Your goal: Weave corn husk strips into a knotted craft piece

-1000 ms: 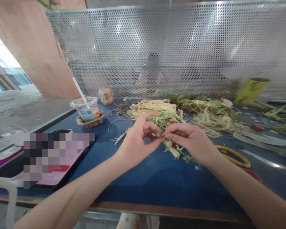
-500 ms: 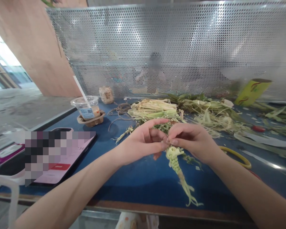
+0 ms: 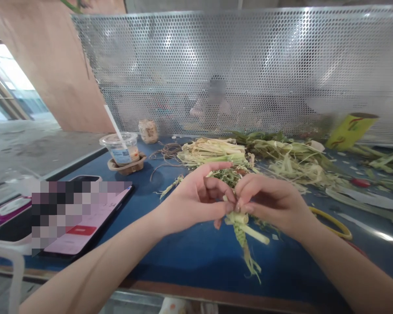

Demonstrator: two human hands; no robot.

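Note:
Pale green braided plant strips (image 3: 244, 242) hang from between my hands over the blue table. My left hand (image 3: 206, 196) pinches the upper end of the braid between thumb and fingers. Close against it, my right hand (image 3: 265, 196) is closed on the same spot, fingertips nearly meeting the left ones. A short cut stalk (image 3: 255, 234) juts to the lower right from the braid's top. Behind the hands lie dark green sprigs (image 3: 224, 176) and a bundle of pale stalks (image 3: 212, 150). The fingers hide the exact grip points.
Several phones or tablets, including a pink-screened one (image 3: 94, 222), lie at left. A lidded cup with straw (image 3: 120, 150) sits in a cardboard holder; a jar (image 3: 148, 131) stands behind. Loose leaves (image 3: 291, 152), a yellow ring (image 3: 334, 222) and a yellow container (image 3: 352, 131) are at right. A perforated metal panel (image 3: 249, 56) backs the table.
The braid has turned in my fingers and hangs slightly higher and more to the left. The short stalk now shows, sticking out to the right. My right hand has shifted slightly right.

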